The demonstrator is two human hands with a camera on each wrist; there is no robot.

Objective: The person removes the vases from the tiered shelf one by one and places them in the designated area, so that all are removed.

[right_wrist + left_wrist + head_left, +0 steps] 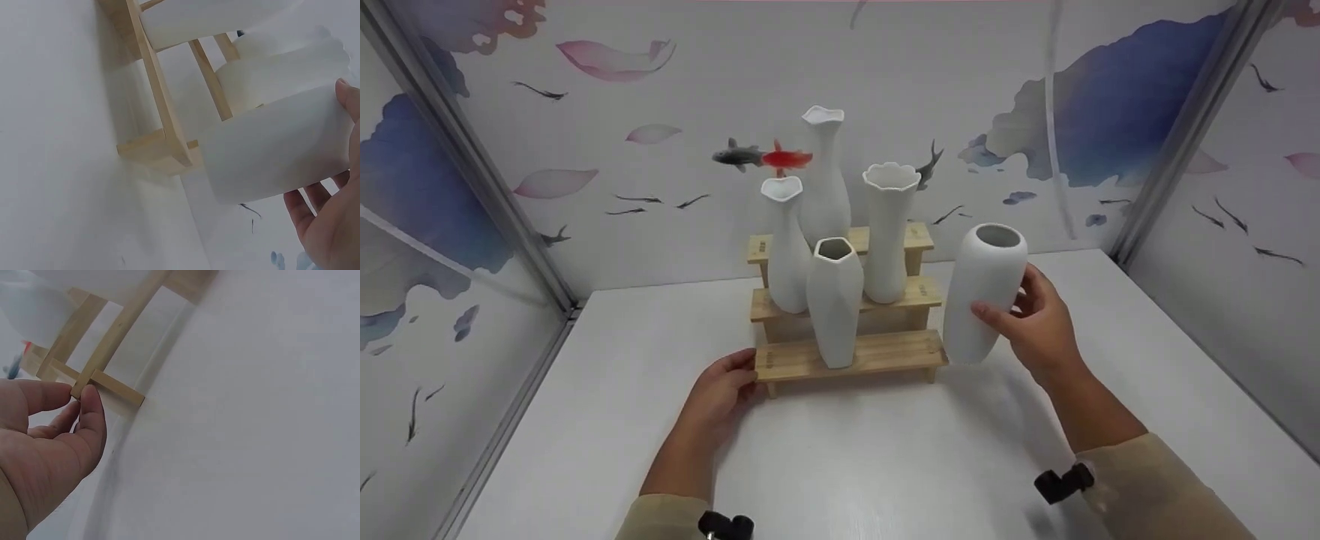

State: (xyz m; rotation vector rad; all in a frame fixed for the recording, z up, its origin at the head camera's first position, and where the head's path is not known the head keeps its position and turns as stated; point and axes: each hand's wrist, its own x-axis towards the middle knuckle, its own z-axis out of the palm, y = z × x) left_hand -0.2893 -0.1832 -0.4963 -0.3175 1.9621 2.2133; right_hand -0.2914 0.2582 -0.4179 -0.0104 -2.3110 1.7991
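A three-step wooden stand is on the white table. My left hand pinches the left end of its lowest step between thumb and fingers, as the left wrist view shows on the step's end. To the right of the stand, my right hand grips a smooth white vase with a round mouth, slightly tilted. Its base is close by the lowest step's right end. A faceted white vase with an angular mouth stands on the lowest step.
On the middle step are a slim-necked vase at left and a scalloped-rim vase at right. A taller wavy-rimmed vase rises at the back. Printed white panels with metal posts enclose the table.
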